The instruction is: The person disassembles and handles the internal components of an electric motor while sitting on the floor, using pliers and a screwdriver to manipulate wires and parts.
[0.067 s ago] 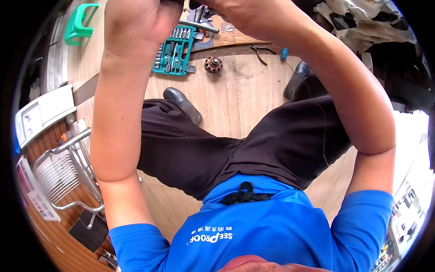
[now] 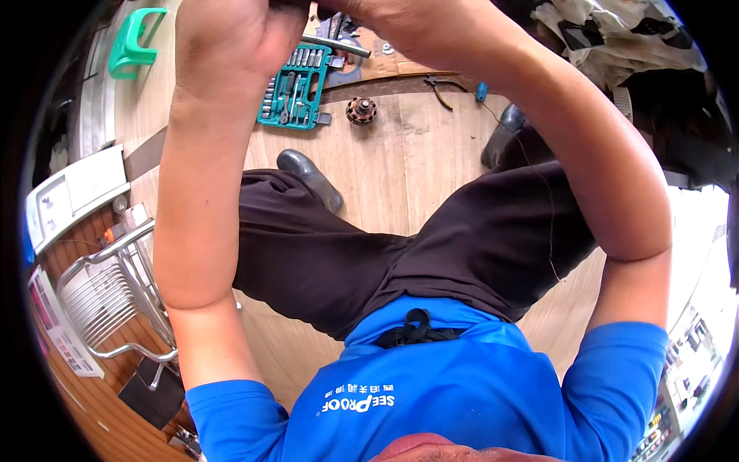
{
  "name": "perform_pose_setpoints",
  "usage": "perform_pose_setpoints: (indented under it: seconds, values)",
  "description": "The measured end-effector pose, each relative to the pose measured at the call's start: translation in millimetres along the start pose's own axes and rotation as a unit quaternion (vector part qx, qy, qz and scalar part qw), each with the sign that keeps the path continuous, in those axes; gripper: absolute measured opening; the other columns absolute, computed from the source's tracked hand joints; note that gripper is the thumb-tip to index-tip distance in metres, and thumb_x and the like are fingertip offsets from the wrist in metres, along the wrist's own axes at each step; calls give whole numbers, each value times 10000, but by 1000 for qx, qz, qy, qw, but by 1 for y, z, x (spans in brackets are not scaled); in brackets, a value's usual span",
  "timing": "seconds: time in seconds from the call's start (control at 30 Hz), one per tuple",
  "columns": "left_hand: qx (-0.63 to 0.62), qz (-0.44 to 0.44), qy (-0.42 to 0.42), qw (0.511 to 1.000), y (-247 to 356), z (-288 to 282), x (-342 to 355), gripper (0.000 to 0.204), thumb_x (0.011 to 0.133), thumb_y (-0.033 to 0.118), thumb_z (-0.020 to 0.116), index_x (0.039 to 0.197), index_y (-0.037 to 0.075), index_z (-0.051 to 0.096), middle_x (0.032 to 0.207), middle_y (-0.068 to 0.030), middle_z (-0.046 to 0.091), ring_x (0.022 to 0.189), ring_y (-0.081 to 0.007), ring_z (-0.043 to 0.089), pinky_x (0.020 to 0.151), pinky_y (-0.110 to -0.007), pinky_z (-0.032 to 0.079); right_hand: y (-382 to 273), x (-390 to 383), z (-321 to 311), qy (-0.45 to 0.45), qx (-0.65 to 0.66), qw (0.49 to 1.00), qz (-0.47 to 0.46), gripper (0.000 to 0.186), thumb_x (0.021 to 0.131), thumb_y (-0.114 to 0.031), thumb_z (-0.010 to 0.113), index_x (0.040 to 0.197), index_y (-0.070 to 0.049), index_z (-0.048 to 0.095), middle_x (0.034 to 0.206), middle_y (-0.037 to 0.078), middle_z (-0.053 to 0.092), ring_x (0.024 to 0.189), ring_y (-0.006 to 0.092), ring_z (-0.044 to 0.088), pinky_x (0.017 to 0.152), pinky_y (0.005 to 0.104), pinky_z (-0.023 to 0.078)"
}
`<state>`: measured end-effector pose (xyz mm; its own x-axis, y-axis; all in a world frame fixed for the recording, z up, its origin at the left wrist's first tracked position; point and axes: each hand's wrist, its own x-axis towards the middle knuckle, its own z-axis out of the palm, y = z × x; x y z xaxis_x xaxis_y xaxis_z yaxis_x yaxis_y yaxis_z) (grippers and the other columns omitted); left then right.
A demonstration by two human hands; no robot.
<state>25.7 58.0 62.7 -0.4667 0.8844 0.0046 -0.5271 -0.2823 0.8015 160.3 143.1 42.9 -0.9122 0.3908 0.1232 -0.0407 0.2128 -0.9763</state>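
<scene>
Both hands reach up to the top edge of the head view, where the picture cuts off their fingers. My left hand (image 2: 239,35) shows its palm and wrist. Close by on the right, my right hand (image 2: 392,19) leans in toward it. A bit of something dark shows between them at the edge, too little to name. Below the hands a green socket set case (image 2: 318,106) lies open, with sockets and a ratchet in it. A round motor rotor with copper windings (image 2: 361,111) sits on the floor just right of the case.
A metal bar (image 2: 339,45) and tools lie on cardboard (image 2: 408,65). Pliers (image 2: 440,91) and a blue spool (image 2: 481,92) with trailing thread are by my right boot (image 2: 504,135). At left stand a green stool (image 2: 127,50) and a metal chair (image 2: 108,300).
Both hands have shifted very slightly to the left. The tools and other things on the floor lie as before.
</scene>
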Motion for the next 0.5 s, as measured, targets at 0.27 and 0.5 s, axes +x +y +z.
perform_pose_setpoints:
  seconds: [0.27, 0.5]
  values:
    - [14, 43, 44, 998, -10, 10, 0, 218, 1033, 201, 470, 1118, 18, 552, 815, -49, 574, 587, -113, 465, 578, -256, 402, -3, 2, -7, 5, -64, 998, 15, 202, 939, -111, 554, 1020, 37, 666, 867, 228, 674, 793, 289, 647, 783, 390, 492]
    - [8, 62, -50, 997, -12, -4, -1, 328, 1039, 195, 437, 1305, 27, 531, 1140, -141, 669, 1024, -231, 663, 877, -356, 538, 6, 1, -15, 27, -68, 997, -3, 208, 944, -117, 540, 1021, 37, 658, 856, 216, 670, 812, 280, 641, 785, 394, 488]
